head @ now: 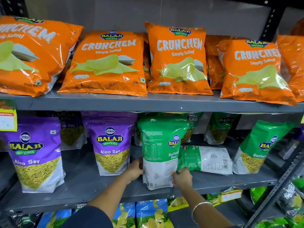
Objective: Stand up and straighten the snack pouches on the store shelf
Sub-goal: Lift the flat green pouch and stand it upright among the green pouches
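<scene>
Forearms: my two arms reach in from the bottom edge; I see a dark sleeve (88,218) on the left one and a thin bangle (199,205) on the right wrist.
Lower shelf packs: just below my arms, blue and yellow chip bags (153,214) stand on the shelf underneath.
Left hand (135,169): its fingers are pressed to the left edge of the green Ratlami Sev pouch (160,153), low down; the fingertips are hidden behind the pack.
Right hand (182,177): its fingers pinch the pouch's lower right corner.
Held pouch: it stands roughly upright at the front of the grey middle shelf (92,183), turned so that I read mostly its back panel with the nutrition table and barcode; its base sits on or just above the shelf board, I cannot tell which.
Fallen pouch (204,159): a second green pack lies flat on its side, just right of the held one and touching it, back label up.
Right neighbour: another green pouch (258,148) stands tilted beyond the fallen one.
Left neighbours: two purple Aloo Sev pouches (111,145) stand upright, well apart from each other.
Back row: more purple and green packs stand behind, partly hidden.
Price tag (7,120): a yellow label hangs at the far left edge.
Top shelf: orange Crunchem bags (178,60) lean back in a row.
</scene>
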Motion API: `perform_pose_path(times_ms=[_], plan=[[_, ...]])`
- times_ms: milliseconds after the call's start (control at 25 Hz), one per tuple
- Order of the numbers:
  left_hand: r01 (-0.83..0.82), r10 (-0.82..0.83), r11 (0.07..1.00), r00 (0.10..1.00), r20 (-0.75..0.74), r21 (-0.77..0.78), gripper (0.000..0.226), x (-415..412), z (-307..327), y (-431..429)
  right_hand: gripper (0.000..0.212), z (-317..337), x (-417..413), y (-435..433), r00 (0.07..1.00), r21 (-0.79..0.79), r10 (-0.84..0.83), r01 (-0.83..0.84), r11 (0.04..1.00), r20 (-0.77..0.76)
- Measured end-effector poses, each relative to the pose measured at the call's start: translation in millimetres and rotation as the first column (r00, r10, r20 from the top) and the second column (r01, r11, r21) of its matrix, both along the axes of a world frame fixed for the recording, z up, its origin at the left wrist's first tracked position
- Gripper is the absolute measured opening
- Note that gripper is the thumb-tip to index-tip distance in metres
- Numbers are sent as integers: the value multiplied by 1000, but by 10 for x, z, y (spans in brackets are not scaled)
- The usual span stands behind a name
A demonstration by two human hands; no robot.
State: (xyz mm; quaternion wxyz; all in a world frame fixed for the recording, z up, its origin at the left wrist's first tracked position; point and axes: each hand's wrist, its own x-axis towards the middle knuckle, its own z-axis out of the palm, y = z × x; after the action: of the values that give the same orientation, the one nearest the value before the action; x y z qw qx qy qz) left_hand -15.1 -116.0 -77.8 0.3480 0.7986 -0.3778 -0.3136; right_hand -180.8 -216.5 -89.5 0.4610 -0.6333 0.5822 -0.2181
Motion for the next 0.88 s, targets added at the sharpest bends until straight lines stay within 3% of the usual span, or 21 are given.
perform_pose_path(times_ms=[80,160,280,320,400,440,520,640,720,800,880], plan=[[69,-69,998,997,29,16,48,-31,48,5,19,8,-14,-12,1000,3,-6,6,1000,9],[96,-95,995,995,-41,23,39,-17,75,-23,20,19,-22,-29,999,-16,-14,15,1000,49],[46,-49,998,995,-87,-39,33,41,58,-78,35,13,-53,-87,971,-26,239,-238,971,30],[28,-34,996,997,-73,-82,31,38,54,-80,45,38,-73,-77,936,9,351,-351,936,25],[7,-19,987,997,-70,-160,38,34,8,-92,90,84,-110,-61,885,47,462,-460,887,-61],[9,-17,988,998,-56,-153,60,38,-12,-99,113,108,-111,-46,861,29,486,-487,873,-150],[39,-44,992,998,-43,-117,94,15,-29,-103,135,181,-100,42,830,-34,483,-511,859,-278],[99,-106,993,987,-118,-63,110,-6,-41,-119,129,176,-84,91,871,-111,471,-486,867,-139],[110,-112,994,984,-136,-23,116,-30,-28,-118,104,171,-134,64,873,-93,485,-487,868,-48],[163,-161,987,977,-138,3,101,-62,1,-106,74,211,-192,41,848,-56,530,-530,846,-15],[183,-179,983,972,-152,10,71,-54,77,-88,68,252,-237,1,812,-18,583,-583,812,-3]])
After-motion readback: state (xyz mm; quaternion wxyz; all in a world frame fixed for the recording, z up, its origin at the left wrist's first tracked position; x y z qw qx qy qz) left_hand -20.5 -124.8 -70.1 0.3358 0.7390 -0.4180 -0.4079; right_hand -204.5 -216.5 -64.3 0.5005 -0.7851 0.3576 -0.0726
